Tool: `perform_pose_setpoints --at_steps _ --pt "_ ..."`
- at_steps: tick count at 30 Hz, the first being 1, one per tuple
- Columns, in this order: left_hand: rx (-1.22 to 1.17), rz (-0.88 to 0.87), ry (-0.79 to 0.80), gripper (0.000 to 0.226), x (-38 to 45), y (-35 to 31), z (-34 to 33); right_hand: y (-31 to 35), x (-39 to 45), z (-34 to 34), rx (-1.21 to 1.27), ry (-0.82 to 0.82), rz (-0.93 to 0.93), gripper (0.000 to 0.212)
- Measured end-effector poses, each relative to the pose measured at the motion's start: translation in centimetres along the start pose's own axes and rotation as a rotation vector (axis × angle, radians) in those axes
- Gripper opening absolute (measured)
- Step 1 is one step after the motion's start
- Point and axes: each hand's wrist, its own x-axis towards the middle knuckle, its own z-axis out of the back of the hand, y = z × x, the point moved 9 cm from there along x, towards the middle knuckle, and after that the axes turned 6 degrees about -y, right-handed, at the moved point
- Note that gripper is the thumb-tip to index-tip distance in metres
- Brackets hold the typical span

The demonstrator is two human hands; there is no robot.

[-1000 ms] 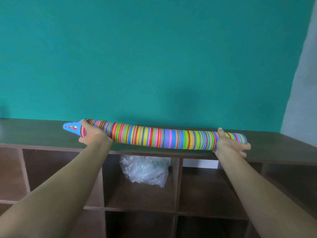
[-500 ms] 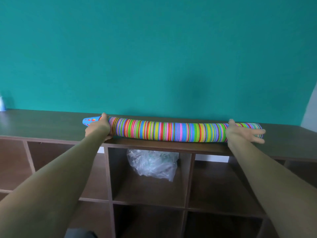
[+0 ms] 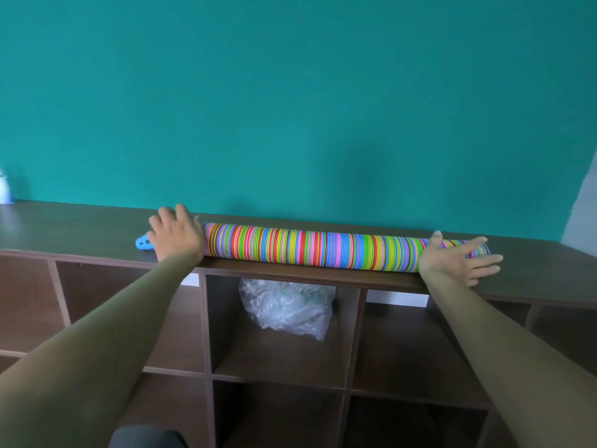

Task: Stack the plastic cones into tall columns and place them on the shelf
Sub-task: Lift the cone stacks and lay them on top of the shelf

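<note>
A long column of stacked plastic cones (image 3: 310, 250) in many bright colours lies on its side on the top of the dark wooden shelf (image 3: 80, 227), close to the teal wall. Its blue tip (image 3: 143, 244) points left. My left hand (image 3: 176, 236) is spread open over the column's left end, fingers straight and lifted, hiding part of the tip. My right hand (image 3: 457, 260) is open at the right end, palm turned up and fingers stretched out in front of the last cones.
Below the top board the shelf has several open cubbies. One middle cubby holds a crumpled clear plastic bag (image 3: 287, 307). A pale object (image 3: 5, 189) stands at the far left of the top board. A grey wall edge shows at the right.
The column has come down onto the shelf top and lies nearer the wall. Both hands have let go of it and spread open.
</note>
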Motion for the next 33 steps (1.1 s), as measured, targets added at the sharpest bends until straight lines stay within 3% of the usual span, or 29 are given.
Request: perform_pose_setpoints --at_steps 2,7,18,27,33 --pt "-0.099 -0.062 0.099 0.030 -0.6 -0.8 -1.2 0.2 -0.3 -0.5 -0.067 0.083 0.117 0.080" --pt "-0.040 -0.169 0.335 0.076 -2.4 -1.4 -2.8 0.1 -0.6 -0.8 -0.159 0.275 0.236 0.090" --pt "-0.056 -0.232 0.321 0.116 -1.8 -1.6 -4.0 0.7 -1.1 -1.3 -0.233 0.491 0.280 0.119" --pt "-0.086 -0.059 0.406 0.120 -1.1 -0.5 -4.8 0.7 -0.7 -2.6 -0.218 0.511 0.267 0.123" --pt "-0.104 -0.184 0.411 0.115 -1.6 -2.5 -4.8 0.9 -0.8 -3.1 -0.236 0.542 0.272 0.131"
